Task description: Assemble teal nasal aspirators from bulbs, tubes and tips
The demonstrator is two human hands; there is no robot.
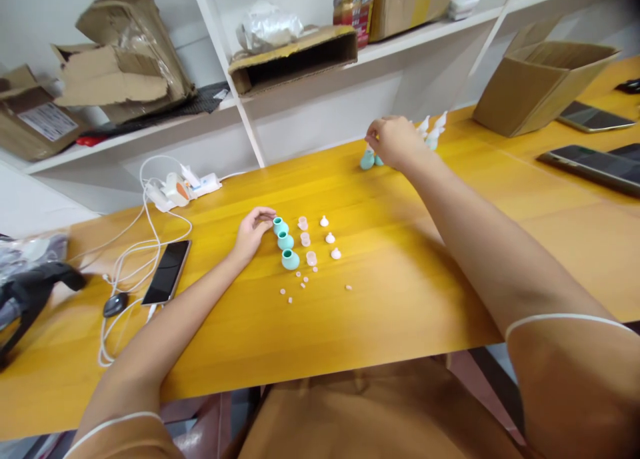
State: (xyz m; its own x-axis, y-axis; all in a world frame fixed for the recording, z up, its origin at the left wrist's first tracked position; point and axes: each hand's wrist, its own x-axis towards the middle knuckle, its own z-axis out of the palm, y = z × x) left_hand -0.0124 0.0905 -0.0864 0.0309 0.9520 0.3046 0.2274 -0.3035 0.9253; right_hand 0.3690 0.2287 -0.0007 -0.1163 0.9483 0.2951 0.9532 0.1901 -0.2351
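Observation:
My left hand rests on the table with its fingers loosely curved and thumb apart, right beside the farthest turquoise pot. Two more turquoise pots stand in line toward me, their mouths open upward. Next to them runs a row of pale pink cups, then a row of white pointed caps. Far back, my right hand has its fingers closed at the white top of a small turquoise bottle. More white-tipped bottles stand behind that hand, partly hidden.
Several tiny pink rings lie scattered nearer me. On the left are a phone, white cables and a power strip. An open carton and tablets occupy the right. Shelves with boxes line the wall.

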